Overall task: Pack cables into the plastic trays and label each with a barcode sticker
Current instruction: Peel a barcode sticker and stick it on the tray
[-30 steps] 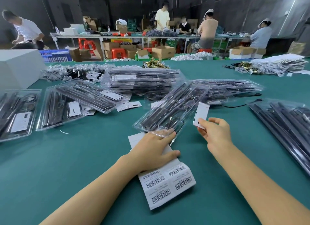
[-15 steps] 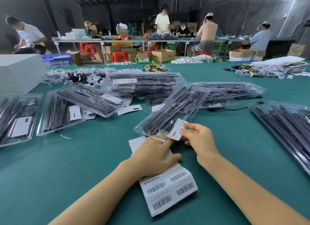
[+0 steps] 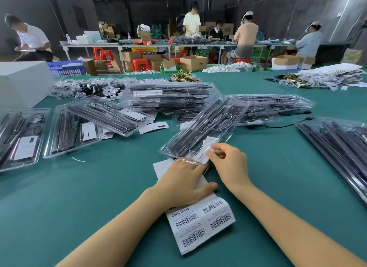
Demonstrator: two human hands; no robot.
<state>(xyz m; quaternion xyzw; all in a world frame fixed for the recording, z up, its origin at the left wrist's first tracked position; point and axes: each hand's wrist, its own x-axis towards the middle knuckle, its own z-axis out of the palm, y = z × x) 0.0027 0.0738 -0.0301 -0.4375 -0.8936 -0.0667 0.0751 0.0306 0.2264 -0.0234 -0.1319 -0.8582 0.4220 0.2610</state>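
Sticker (image 3: 204, 150) sits on the near end of tray (image 3: 204, 127), whose long axis runs away up-right. My right hand (image 3: 228, 163) is nearer, fingers (image 3: 211, 153) pinching the sticker's edge. Left hand (image 3: 182, 182) lies flat, pinning the label sheet (image 3: 200, 225) to the worktop (image 3: 79, 197).

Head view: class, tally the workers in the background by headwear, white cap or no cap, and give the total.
Workers wearing a white cap: 2
Workers with no cap: 3
Total: 5

tray (image 3: 200, 131): clear glossy plastic | sticker sheet (image 3: 200, 227): matt paper | table (image 3: 79, 197): matt green
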